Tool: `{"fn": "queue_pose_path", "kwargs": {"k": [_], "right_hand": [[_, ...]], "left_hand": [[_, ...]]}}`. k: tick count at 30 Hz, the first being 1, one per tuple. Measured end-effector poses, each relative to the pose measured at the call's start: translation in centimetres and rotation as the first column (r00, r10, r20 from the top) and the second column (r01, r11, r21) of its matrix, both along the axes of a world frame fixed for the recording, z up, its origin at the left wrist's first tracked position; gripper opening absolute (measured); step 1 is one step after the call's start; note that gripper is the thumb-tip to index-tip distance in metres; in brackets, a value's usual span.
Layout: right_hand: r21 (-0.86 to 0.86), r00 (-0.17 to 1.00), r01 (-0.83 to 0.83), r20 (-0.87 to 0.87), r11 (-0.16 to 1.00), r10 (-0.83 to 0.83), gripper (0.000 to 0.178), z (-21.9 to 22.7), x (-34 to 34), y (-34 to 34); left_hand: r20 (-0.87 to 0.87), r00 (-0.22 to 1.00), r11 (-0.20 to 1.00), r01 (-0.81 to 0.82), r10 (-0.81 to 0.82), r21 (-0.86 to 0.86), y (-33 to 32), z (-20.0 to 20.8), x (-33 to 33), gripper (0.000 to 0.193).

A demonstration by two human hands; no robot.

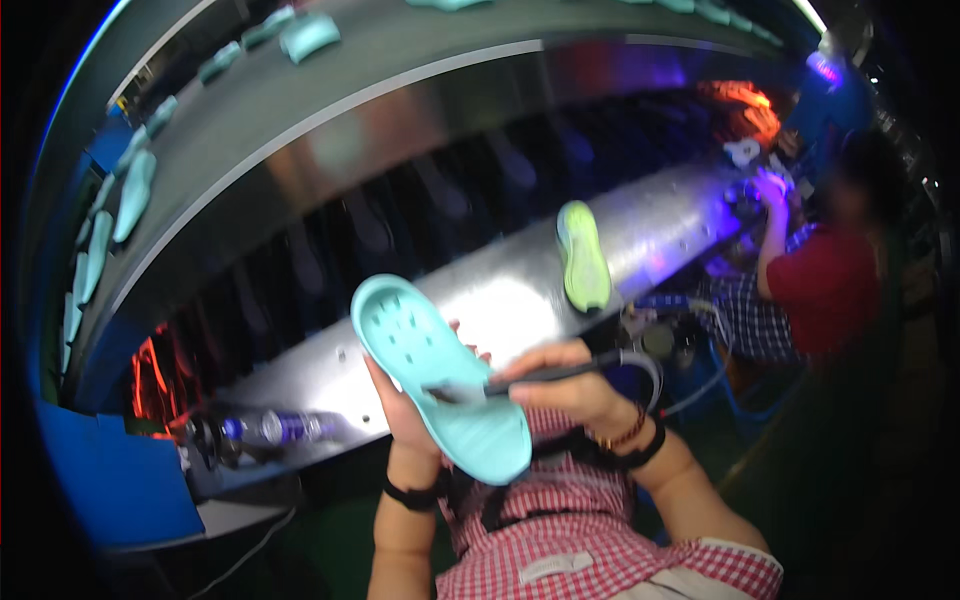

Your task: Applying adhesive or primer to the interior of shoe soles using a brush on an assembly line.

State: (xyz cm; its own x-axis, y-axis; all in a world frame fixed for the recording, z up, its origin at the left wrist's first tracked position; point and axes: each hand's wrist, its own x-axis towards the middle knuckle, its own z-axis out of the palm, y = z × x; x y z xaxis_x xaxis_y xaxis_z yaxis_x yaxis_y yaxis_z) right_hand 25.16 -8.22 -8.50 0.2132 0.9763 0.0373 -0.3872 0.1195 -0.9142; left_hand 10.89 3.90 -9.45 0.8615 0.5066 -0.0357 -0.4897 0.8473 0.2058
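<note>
A teal shoe sole [408, 318] is tilted up in front of me, its shallow inner side with several small holes facing me. My left hand [402, 408] is closed round it from beneath and along the left edge; most of its fingers are hidden behind the sole. In my right hand [575, 388], a dark-handled brush [545, 374] is pinched between thumb and fingers. The brush's blurred tip touches the sole's inner face near its middle. Lying on the metal bench beyond my hands is a yellow-green shoe sole [583, 258].
Past the metal bench [660, 215] runs a dark slotted machine with orange glow at both ends. Above it a curved conveyor [220, 130] carries several teal soles. A plastic bottle [285, 428] lies at the bench's left. On the right sits a co-worker [825, 265] under violet light.
</note>
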Motion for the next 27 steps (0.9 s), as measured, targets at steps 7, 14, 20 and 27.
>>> {"fn": "queue_pose_path", "kwargs": {"k": [7, 14, 20, 27], "right_hand": [[-0.084, 0.999, 0.017, 0.031, 0.996, -0.014, 0.019, 1.0, 0.7, 2.2], [0.431, 0.542, -0.01, 0.76, 0.902, -0.357, 0.018, 0.3, -3.0, 1.3], [0.229, 0.673, -0.208, 0.739, 0.951, -0.031, 0.018, 1.1, -0.4, -0.7], [0.351, 0.709, -0.074, 0.677, 0.934, -0.199, 0.019, 2.6, -1.4, 1.6]], "left_hand": [[-0.062, 0.991, 0.983, -0.113, 0.123, 0.145, 0.4, -0.3, 0.6, 0.087], [-0.271, 0.899, 0.923, -0.269, 0.343, 0.276, 1.1, -2.2, -0.5, 0.083], [-0.164, 0.923, 0.888, -0.269, 0.348, 0.373, 2.3, -1.7, -1.7, 0.085], [-0.061, 0.965, 0.939, -0.231, 0.254, 0.256, 0.7, -0.7, 0.3, 0.089]]}}
